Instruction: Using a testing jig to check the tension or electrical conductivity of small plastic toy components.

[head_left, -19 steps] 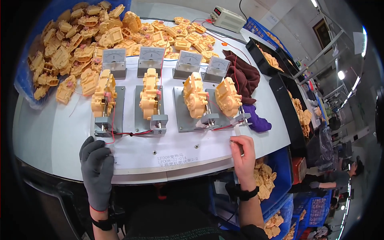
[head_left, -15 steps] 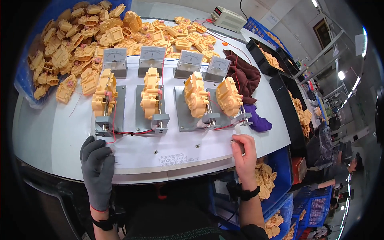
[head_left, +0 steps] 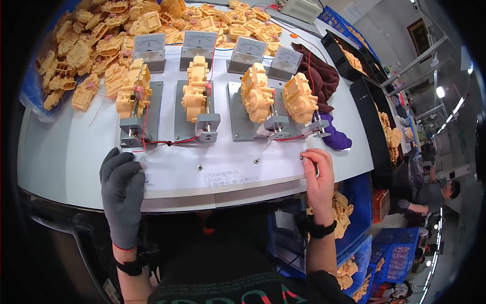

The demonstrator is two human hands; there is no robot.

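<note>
My left hand (head_left: 123,177), in a grey glove, rests at the table's front edge before the leftmost grey test stand (head_left: 158,109). Its fingers are curled, and whatever they close on is hidden. Bare, my right hand (head_left: 320,175) sits by the front edge at the right, with thumb and forefinger curled round a small metal knob (head_left: 302,157). Two similar knobs stand between my hands, the nearer to the left being a metal knob (head_left: 200,167). Yellow plastic gearbox housings sit on the stands: one housing (head_left: 134,91), another housing (head_left: 195,91), a third housing (head_left: 257,93) and a rightmost housing (head_left: 299,99).
Panel meters such as the left meter (head_left: 149,48) stand behind the stands. A heap of yellow housings (head_left: 101,45) fills the back left. Brown cloth (head_left: 324,81) and purple cloth (head_left: 336,134) lie at the right. Blue crates (head_left: 364,202) stand below right; another person (head_left: 433,197) is farther off.
The view has tilted, so the table and stands sit higher in the picture. Both hands keep their places at the table's front edge.
</note>
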